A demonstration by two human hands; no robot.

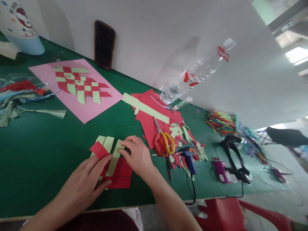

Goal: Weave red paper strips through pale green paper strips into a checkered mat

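My right hand (139,157) pinches the upper end of a light green paper strip (114,162) between thumb and fingers. That strip lies slantwise across several red paper strips (122,173) on the table in front of me. My left hand (88,176) is closed on the left side of this paper weave, its fingers pressed over the strips and its thumb low near the red ones. A red strip end (99,149) sticks up past my left fingers, over other light green strips (108,143). Part of the weave is hidden under my left hand.
Scissors (165,141) and a glue gun (189,160) lie to the right among red paper sheets (146,125) and scraps. A pink sheet (84,114) bears a red-and-green woven shape. A water bottle (192,77) and phone (104,45) lean against the wall. Tassels (14,106) lie left.
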